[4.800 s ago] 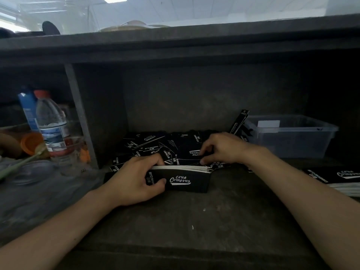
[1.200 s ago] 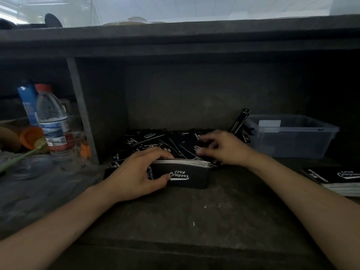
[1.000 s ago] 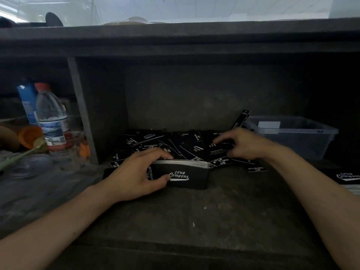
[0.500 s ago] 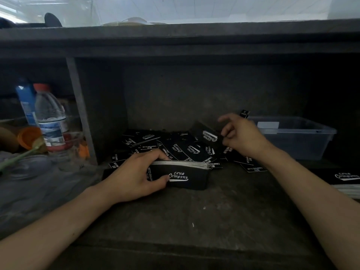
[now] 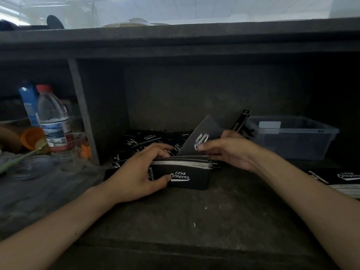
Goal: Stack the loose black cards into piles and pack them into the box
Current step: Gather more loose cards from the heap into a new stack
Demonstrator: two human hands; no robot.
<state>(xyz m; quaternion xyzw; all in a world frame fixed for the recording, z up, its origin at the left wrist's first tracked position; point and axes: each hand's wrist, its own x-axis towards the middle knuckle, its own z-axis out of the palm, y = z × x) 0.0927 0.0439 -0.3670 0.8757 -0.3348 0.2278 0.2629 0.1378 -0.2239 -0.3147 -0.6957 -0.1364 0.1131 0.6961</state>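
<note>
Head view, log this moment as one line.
left hand: grips card pile | right hand: pinches one card, tilted over pile | loose cards: behind pile | clear box: right, apart

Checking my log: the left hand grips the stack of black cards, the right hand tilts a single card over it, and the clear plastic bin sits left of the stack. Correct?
No. The head view shows the clear plastic bin right of the stack of black cards, not left. The left hand grips it, and the right hand tilts a single card over it.
</note>
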